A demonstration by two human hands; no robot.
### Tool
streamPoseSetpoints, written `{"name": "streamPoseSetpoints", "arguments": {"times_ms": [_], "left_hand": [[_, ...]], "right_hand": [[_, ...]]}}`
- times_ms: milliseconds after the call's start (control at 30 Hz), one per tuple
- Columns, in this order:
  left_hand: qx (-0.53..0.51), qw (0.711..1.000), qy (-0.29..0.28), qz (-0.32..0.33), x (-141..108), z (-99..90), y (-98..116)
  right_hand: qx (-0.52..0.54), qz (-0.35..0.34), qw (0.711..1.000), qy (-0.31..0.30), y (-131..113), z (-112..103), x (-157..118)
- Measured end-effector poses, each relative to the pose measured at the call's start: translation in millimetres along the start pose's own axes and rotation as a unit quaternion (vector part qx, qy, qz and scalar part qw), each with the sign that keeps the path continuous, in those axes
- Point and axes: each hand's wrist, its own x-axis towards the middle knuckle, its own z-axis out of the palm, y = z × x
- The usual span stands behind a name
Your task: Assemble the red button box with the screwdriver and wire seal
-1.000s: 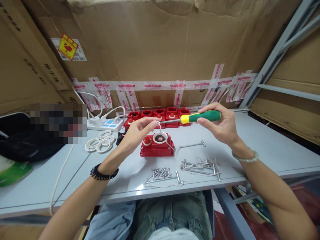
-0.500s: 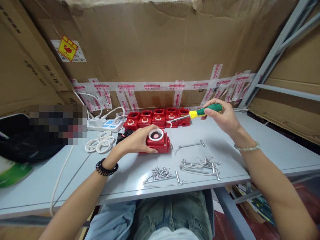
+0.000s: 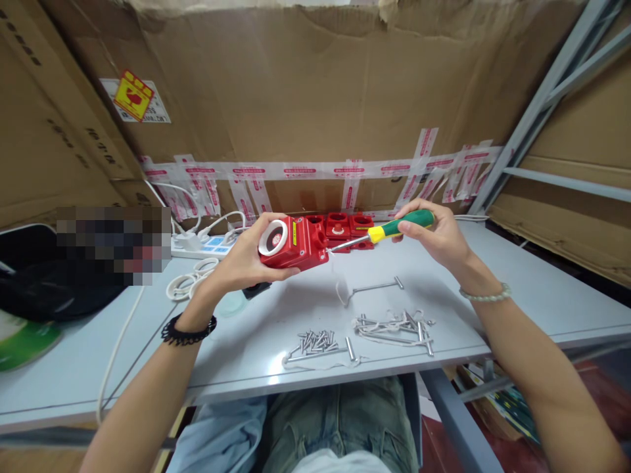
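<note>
My left hand (image 3: 250, 259) grips a red housing (image 3: 306, 242) with a white ring (image 3: 273, 238) on its face, held tilted above the table. My right hand (image 3: 431, 230) is wrapped round the green and yellow handle of a screwdriver (image 3: 400, 225). The screwdriver's tip meets a small silver screw at the right end of the housing. From there a white string (image 3: 340, 286) runs down to a thin metal T-shaped rod (image 3: 377, 286) on the table. Behind, several red housings (image 3: 340, 226) stand in a row, partly hidden.
Loose screws (image 3: 317, 341) lie near the front edge beside a pile of T-shaped rods (image 3: 397, 326) with strings. White rings (image 3: 185, 286) and a power strip (image 3: 194, 246) sit to the left. A large cardboard box (image 3: 315, 85) stands behind the table.
My left hand has lifted the red housing off the table and tilted it, its white ring now facing left. The screwdriver tip has come down to the housing's right end.
</note>
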Motion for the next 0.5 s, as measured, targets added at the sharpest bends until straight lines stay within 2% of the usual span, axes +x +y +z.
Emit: {"name": "streamPoseSetpoints", "arguments": {"times_ms": [233,400,500], "left_hand": [[0.054,0.998,-0.021,-0.013,-1,-2.5,2],[0.081,0.996,-0.037,0.022,3,0.2,-4],[0.105,0.991,-0.069,0.039,5,7.6,-12]], "right_hand": [[-0.016,-0.010,1.000,-0.004,0,0,0],[-0.069,-0.023,0.997,-0.008,-6,3,-4],[-0.107,-0.012,0.994,-0.026,-5,10,-6]]}}
